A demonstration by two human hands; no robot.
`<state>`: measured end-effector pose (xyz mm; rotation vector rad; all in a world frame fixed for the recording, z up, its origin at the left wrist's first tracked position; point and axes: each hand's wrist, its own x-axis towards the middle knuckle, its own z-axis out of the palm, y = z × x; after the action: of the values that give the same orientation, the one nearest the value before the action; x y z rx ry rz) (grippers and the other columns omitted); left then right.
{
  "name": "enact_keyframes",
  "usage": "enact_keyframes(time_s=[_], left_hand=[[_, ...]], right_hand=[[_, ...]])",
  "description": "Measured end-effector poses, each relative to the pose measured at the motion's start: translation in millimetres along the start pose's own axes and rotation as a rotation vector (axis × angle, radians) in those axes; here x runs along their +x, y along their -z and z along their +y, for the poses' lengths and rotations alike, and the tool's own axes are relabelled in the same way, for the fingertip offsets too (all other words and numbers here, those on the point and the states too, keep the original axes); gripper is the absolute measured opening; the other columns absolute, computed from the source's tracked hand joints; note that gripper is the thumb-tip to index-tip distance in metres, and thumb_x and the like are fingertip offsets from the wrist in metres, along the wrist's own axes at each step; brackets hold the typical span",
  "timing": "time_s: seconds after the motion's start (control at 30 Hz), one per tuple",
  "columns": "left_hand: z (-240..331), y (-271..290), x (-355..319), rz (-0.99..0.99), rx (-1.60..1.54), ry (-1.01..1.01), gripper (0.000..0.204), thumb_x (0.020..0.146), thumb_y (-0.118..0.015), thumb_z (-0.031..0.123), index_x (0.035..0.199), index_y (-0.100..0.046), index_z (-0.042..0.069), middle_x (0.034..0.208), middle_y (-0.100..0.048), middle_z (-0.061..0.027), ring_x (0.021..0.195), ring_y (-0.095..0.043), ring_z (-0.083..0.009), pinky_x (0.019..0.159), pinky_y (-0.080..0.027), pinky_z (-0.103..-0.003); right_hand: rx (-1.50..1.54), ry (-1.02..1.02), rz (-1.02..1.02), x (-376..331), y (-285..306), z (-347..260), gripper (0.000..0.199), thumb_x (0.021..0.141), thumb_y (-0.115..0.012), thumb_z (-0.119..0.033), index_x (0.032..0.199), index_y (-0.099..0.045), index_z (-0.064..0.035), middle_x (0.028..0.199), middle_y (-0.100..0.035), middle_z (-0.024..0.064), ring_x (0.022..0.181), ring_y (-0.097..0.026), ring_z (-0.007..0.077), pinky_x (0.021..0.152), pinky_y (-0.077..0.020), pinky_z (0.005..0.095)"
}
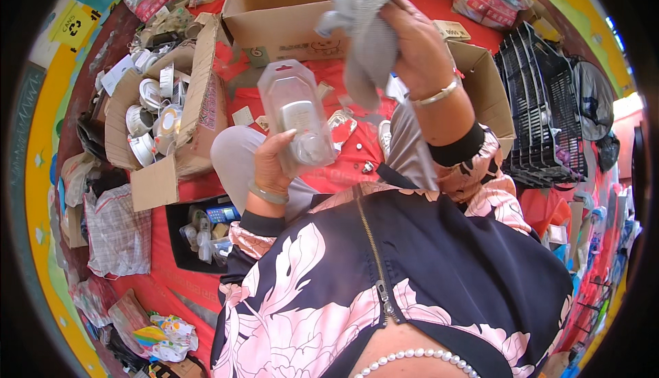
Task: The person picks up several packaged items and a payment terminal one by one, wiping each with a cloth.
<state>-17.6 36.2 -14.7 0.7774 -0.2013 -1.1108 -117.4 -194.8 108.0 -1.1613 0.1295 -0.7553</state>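
My left hand (pixel 273 164) grips a clear plastic blister pack (pixel 280 84) by its lower left side and holds it upright above my lap. Inside the pack sits a white rounded item (pixel 300 118); its exact kind I cannot make out. Raised to the right of the pack, my right hand (pixel 415 52) is closed around a grey cloth (pixel 371 35), which hangs down from the fingers. The cloth and the pack are apart. Parts of the right fingers are hidden behind the cloth.
An open cardboard box (pixel 288 24) stands ahead, another (pixel 491 93) to the right. A box at left (pixel 209 103) holds several round white fixtures (pixel 165 120). Black plastic crates (pixel 542 110) stand far right. A black bin (pixel 182 241) sits beside my left arm. Small bits lie on red sheeting (pixel 350 155).
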Motion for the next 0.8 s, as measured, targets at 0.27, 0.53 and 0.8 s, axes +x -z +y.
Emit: enact_keyframes(time_s=[0.27, 0.53, 0.8], left_hand=[[-3, -29, -6, -0.094, 0.124, -0.035, 0.055, 0.078, -0.054, 0.004, 0.129, -0.037, 0.0, 0.118, -0.051, -0.0117, 0.109, -0.052, -0.0235, 0.091, -0.045, -0.036], [13, -32, -14, -0.129, 0.389, -0.008, 0.057, 0.074, -0.059, -0.001, 0.128, -0.039, -0.001, 0.116, -0.053, -0.0106, 0.107, -0.053, -0.0215, 0.091, -0.044, -0.033], [21, -50, -11, -0.223, 0.306, 0.049, 0.059, 0.072, -0.06, 0.002, 0.127, -0.041, -0.002, 0.115, -0.054, -0.0126, 0.105, -0.055, -0.0216, 0.09, -0.044, -0.033]], right_hand=[[-1.315, 0.577, -0.431, -19, -30, 78, 0.049, 0.07, -0.069, -0.036, 0.114, -0.06, -0.015, 0.127, -0.048, 0.0209, 0.12, -0.041, 0.0409, 0.096, -0.0388, 0.0413], [-1.188, 0.325, -0.475, -21, -39, 58, 0.043, 0.066, -0.069, -0.028, 0.103, -0.061, -0.0092, 0.099, -0.058, 0.0144, 0.095, -0.056, 0.0321, 0.082, -0.0467, 0.0397], [-1.212, 0.701, -0.255, -17, -24, 67, 0.031, 0.074, -0.064, -0.016, 0.103, -0.059, -0.0072, 0.085, -0.058, 0.0105, 0.075, -0.061, 0.0308, 0.064, -0.0501, 0.0371]])
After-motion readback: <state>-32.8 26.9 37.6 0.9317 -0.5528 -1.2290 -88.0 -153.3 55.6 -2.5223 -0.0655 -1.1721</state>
